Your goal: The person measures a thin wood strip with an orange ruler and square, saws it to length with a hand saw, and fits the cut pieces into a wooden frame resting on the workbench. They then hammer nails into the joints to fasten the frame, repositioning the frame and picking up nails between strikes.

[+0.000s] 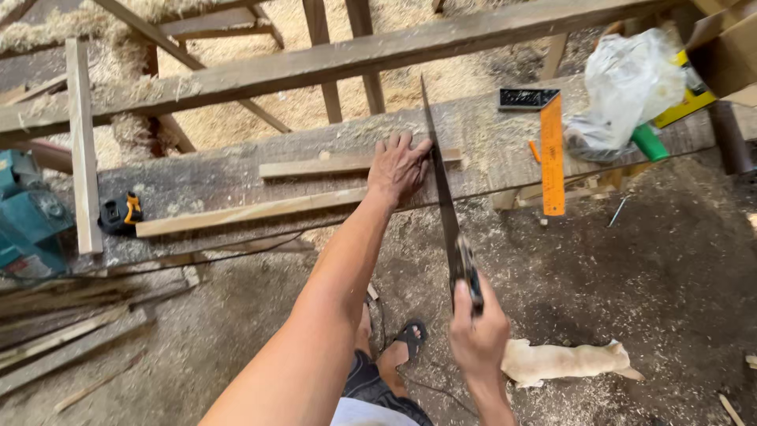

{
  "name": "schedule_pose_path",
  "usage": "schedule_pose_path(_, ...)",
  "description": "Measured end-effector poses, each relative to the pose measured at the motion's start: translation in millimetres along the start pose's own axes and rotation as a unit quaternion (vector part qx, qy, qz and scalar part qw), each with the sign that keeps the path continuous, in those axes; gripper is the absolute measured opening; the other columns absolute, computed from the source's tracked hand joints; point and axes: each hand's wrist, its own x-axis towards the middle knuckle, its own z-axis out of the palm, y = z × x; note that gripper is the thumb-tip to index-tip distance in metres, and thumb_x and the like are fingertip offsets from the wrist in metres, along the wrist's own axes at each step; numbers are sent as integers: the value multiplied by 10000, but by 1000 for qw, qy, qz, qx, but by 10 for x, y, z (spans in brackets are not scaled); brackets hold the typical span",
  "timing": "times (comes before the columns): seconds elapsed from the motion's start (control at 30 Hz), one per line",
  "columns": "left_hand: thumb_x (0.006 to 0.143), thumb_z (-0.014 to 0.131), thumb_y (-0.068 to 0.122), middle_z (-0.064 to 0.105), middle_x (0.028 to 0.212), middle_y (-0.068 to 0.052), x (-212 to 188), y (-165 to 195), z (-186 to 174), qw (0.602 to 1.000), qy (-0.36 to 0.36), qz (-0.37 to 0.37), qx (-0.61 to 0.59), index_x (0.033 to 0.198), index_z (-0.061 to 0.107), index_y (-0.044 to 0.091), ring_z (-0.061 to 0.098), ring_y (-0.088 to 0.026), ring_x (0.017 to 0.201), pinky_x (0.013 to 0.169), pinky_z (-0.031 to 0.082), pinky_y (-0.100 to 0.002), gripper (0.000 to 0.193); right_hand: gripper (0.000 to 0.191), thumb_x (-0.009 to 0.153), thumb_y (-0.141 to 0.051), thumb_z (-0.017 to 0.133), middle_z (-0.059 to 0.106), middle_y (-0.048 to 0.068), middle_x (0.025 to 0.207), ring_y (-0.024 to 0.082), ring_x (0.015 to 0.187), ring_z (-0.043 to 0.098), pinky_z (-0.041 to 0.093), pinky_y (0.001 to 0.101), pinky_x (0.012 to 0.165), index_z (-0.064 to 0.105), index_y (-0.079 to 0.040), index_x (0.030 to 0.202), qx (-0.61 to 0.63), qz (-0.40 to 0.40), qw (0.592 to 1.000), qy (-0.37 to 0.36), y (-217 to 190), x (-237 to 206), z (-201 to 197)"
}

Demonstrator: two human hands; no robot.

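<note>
My left hand (399,167) presses flat on the ends of two thin wooden strips (252,210) lying on a wide worn plank bench (197,177). Its fingers are spread beside the saw blade. My right hand (475,330) grips the dark handle of a handsaw (441,193). The blade runs up and away across the bench, right against my left fingertips, crossing the upper strip (331,165).
An orange try square (551,154) and an orange pencil (534,150) lie right of the saw, a crumpled plastic bag (627,87) beyond. A tape measure (120,213) and a teal power tool (27,221) sit at left. Sawdust covers the floor; a light dog (564,361) lies there.
</note>
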Motion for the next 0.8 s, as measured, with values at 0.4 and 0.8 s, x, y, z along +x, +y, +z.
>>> schedule_pose_path(0.4,1052,412,383,499,1141,-121,54,-26,65,999,-40,-1,27,1299,452,247,491,-267,1063,861,408,-447,285,367,1019,-247,572,596,49,621,100,509,545,424,293,456,682,-32,1295,-43,-77,996,18,-129,96,56)
schedule_pose_path(0.8,1014,510,318,514,1154,-113,74,-100,308,1000,-5,11,29,1290,469,267,507,-270,1067,839,412,-437,284,278,1050,-257,554,611,13,642,97,515,555,427,277,483,711,-48,1142,-91,-71,993,11,11,294,120)
